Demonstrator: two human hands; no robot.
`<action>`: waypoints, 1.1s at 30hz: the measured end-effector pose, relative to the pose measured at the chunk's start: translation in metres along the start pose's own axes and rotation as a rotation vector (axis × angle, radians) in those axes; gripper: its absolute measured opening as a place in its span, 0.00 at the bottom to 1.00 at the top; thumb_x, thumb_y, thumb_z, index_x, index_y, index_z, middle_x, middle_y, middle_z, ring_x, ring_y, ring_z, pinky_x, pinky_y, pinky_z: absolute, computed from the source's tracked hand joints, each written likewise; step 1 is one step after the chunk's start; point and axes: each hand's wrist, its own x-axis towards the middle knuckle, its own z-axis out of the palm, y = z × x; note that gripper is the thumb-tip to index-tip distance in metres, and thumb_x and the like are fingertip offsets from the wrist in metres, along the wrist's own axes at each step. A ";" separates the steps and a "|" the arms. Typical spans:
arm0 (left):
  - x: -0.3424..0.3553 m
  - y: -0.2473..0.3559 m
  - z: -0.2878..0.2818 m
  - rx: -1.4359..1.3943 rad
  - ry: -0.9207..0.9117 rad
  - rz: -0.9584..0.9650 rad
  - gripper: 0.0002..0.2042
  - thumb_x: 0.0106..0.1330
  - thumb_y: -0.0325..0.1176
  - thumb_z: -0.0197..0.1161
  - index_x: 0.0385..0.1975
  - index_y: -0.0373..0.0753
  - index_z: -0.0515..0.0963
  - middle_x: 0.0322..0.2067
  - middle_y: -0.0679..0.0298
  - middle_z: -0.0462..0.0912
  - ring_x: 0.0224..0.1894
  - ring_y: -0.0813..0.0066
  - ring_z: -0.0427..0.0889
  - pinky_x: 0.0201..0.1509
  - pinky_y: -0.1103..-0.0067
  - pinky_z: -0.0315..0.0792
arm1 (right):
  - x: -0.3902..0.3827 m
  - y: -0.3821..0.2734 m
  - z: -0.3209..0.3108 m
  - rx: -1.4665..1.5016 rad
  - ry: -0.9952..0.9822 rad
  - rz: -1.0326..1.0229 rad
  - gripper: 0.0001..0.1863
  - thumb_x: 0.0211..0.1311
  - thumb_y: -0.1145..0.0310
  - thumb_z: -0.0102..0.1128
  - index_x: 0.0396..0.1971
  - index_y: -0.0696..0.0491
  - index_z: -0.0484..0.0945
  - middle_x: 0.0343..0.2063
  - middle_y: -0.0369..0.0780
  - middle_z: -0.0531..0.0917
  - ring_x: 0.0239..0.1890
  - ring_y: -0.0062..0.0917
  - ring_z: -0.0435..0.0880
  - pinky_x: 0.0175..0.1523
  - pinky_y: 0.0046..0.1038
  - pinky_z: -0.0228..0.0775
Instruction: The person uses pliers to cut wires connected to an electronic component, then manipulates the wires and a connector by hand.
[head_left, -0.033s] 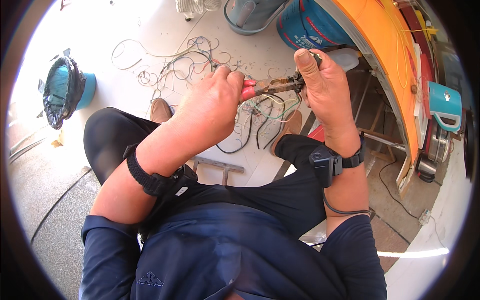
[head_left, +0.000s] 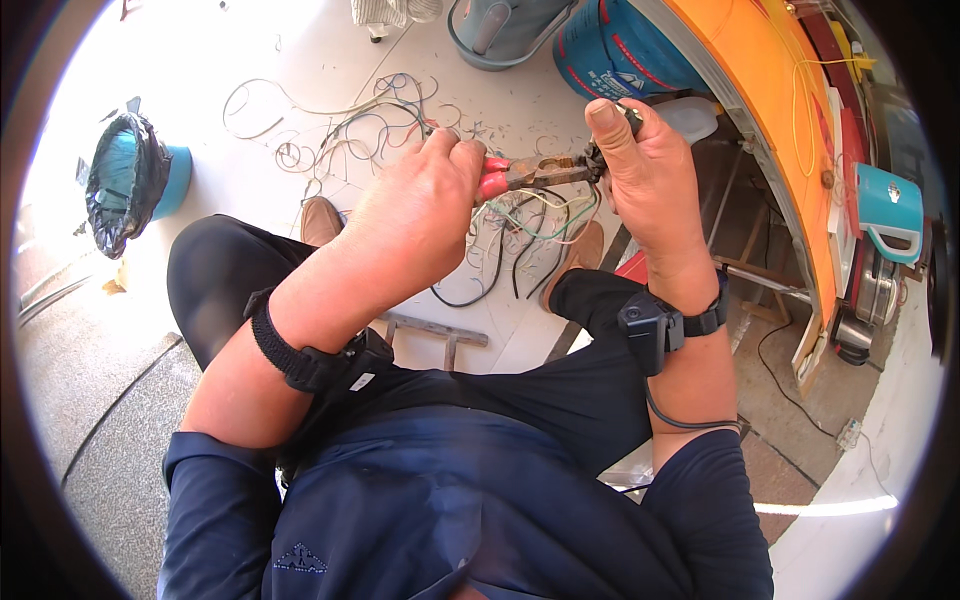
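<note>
My left hand [head_left: 425,205] is closed round the red handles of a pair of pliers [head_left: 548,173]. The worn, rusty jaws point right and meet a small dark part [head_left: 596,160] at my right hand [head_left: 655,185]. That hand is closed round the dark part, thumb raised, and a dark greenish end [head_left: 631,118] shows beyond the fingers. My grip hides most of the part, so its kind cannot be made out. Thin green, yellow and pinkish wires [head_left: 545,237] hang just below the jaws.
Loose wire offcuts [head_left: 370,130] litter the pale floor. A teal bin with a black bag [head_left: 130,185] stands at left, a grey bucket [head_left: 490,35] and a blue bucket [head_left: 625,55] at the far side. An orange board [head_left: 770,90] edges the right, near a teal mug [head_left: 890,215].
Hardly anything differs: my left hand and the pliers have shifted very slightly. Both hands keep their hold.
</note>
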 end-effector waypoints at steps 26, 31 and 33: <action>-0.001 -0.019 0.006 0.055 0.001 -0.051 0.14 0.61 0.18 0.55 0.47 0.29 0.72 0.41 0.47 0.76 0.43 0.47 0.77 0.50 0.61 0.72 | 0.003 0.003 0.008 -0.016 0.017 -0.024 0.30 0.63 0.41 0.64 0.21 0.56 0.71 0.16 0.27 0.66 0.22 0.11 0.61 0.25 0.20 0.57; -0.002 -0.006 -0.010 -0.111 -0.029 -0.098 0.18 0.56 0.15 0.52 0.48 0.29 0.72 0.43 0.45 0.75 0.45 0.44 0.77 0.50 0.60 0.72 | 0.006 0.010 0.010 -0.086 0.042 -0.134 0.30 0.63 0.42 0.65 0.22 0.56 0.71 0.16 0.28 0.66 0.22 0.12 0.61 0.25 0.21 0.58; -0.003 -0.006 -0.010 -0.125 -0.027 -0.089 0.19 0.55 0.14 0.51 0.48 0.29 0.72 0.43 0.45 0.75 0.46 0.44 0.77 0.50 0.59 0.72 | 0.008 0.010 0.010 -0.176 0.077 -0.169 0.30 0.63 0.42 0.65 0.22 0.57 0.71 0.16 0.29 0.66 0.22 0.13 0.61 0.26 0.22 0.58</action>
